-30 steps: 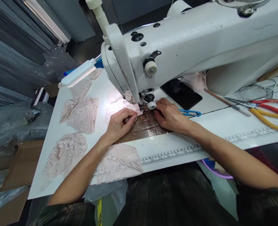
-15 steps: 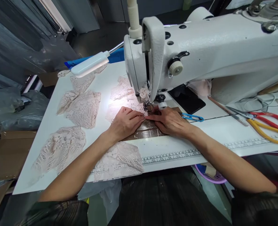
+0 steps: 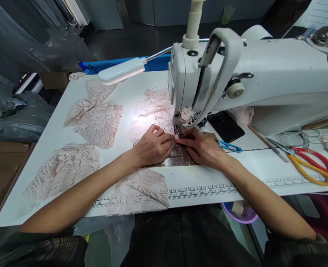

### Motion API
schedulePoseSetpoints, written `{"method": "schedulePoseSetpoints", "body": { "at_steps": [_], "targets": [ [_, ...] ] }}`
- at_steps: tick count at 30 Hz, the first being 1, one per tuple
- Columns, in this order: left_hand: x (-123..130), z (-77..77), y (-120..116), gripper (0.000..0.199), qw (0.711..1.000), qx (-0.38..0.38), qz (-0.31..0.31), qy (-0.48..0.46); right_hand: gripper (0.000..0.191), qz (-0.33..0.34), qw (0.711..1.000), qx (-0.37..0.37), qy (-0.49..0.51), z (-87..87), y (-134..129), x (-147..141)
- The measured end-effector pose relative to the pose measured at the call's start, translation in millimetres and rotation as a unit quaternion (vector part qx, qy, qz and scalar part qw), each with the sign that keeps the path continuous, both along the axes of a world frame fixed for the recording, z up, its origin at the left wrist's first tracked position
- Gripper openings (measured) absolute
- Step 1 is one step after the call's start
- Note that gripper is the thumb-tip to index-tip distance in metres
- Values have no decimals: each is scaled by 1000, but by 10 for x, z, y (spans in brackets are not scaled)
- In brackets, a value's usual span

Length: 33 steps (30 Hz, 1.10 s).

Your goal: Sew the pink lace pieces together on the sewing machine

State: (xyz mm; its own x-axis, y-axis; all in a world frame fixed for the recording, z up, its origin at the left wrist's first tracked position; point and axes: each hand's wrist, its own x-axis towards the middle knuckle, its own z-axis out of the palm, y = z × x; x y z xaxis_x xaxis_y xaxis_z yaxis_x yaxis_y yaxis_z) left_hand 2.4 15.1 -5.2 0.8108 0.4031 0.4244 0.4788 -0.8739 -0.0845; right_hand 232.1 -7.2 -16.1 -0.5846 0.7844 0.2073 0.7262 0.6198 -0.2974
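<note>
At the needle end of a white sewing machine [image 3: 252, 70], both my hands meet on a brownish shiny plate [image 3: 177, 155]. My left hand [image 3: 155, 146] has its fingers bent and closed at the edge of pale pink lace fabric [image 3: 152, 107], which spreads behind it under the lamp. My right hand [image 3: 206, 150] points its index finger toward the left fingertips, its other fingers curled. A small bit of lace shows between the fingertips, just in front of the presser foot [image 3: 179, 129]. The fingers partly hide the fabric's edge.
More lace pieces [image 3: 99, 124] lie on the left and a lace piece [image 3: 141, 191] at the front edge, over a printed ruler [image 3: 202, 191]. To the right are a blue thread snipper [image 3: 229, 146], a black phone [image 3: 226, 126] and red-and-yellow scissors [image 3: 311, 167]. A lamp [image 3: 122, 71] hangs above.
The view has shifted, so the machine appears farther right. My fingertips stay close together by the presser foot, and the left fingers look more bent and raised.
</note>
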Motion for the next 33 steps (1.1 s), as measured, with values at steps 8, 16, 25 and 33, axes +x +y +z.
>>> {"method": "schedulePoseSetpoints", "body": {
  "at_steps": [8,16,25,33],
  "targets": [
    [-34,-4,18,21,999,-39,28,3,41,1,998,39,-47,54,-14,-65],
    [-84,29,64,29,996,-77,30,23,41,-27,990,19,-136,155,-51,-176],
    [-121,35,108,37,994,-88,35,47,40,-33,997,-33,-62,199,16,-21],
    [-119,42,143,43,992,-98,40,70,50,-26,986,-117,120,156,344,214]
  ]
}}
